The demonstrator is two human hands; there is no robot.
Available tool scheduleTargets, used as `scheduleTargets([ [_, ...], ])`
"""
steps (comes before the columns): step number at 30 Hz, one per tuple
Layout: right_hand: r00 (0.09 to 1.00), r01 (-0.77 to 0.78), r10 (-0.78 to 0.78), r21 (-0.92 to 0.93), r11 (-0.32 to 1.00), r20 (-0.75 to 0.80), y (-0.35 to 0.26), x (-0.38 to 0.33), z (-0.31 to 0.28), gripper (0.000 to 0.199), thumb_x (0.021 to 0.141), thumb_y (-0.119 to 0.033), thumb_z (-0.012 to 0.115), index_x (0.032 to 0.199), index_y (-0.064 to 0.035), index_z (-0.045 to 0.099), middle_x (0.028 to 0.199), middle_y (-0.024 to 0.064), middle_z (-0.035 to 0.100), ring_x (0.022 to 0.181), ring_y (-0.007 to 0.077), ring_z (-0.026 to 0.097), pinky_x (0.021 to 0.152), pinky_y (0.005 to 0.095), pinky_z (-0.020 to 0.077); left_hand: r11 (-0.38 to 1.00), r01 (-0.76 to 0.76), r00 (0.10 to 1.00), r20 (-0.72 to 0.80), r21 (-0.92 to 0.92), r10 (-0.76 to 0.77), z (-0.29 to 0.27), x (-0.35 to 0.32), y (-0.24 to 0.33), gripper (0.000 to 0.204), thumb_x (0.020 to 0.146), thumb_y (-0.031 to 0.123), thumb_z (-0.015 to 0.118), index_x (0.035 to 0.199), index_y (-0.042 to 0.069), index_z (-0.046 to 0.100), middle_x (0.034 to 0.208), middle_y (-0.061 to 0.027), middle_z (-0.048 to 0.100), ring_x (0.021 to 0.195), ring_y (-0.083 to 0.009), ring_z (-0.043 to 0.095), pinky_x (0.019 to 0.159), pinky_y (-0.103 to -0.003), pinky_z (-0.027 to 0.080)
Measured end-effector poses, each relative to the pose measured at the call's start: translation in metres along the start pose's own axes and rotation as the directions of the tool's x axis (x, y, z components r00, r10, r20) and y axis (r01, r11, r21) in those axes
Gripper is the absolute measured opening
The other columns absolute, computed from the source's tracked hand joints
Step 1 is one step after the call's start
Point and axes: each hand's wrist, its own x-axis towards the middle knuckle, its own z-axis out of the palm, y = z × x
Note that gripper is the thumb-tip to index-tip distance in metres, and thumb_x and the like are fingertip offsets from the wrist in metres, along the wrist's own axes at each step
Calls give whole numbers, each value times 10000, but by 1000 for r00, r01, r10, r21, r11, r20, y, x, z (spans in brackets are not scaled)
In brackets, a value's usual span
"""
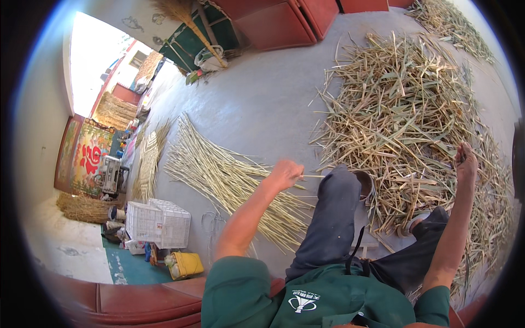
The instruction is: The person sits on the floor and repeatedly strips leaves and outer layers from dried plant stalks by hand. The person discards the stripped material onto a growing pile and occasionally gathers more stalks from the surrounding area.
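over the stalk bundle (229,180), left hand (284,174) grip pinches a stalk (311,176) pointing right.

Left arm stretches forward and inward, elbow half bent, forearm bare below a green sleeve. Left hand (284,174) is closed in a loose fist, knuckles up, thumb side toward the knee. Right arm rises straighter, forearm nearly vertical in view. Right hand (466,161) is curled shut at the wrist's far end, fingers tucked, palm turned away.
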Motion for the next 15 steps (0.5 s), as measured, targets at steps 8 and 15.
scheduleTargets([
  [8, 994, -61, 61, 10, 998, -86, 18, 15, -59, 132, 957, -165, 692, 1030, -56, 702, 923, 18, 740, 814, 90, 702, 611, 189, 561, 996, 55, 929, 361, 70, -77, 80, -157, -42, 161, 814, 257, 760, 839, 119, 681, 764, -134, 673, 790, -375, 672, 688, -475, 526],
  [15, 944, 91, -43, 132, 987, -328, -55, 39, -222, 28, 924, -86, 668, 907, -64, 666, 830, 44, 716, 713, 127, 679, 581, 219, 568, 949, 226, 818, 486, 220, -308, 180, -230, -104, 191, 667, 127, 791, 849, 142, 733, 871, -108, 726, 907, -326, 704, 741, -458, 549],
])
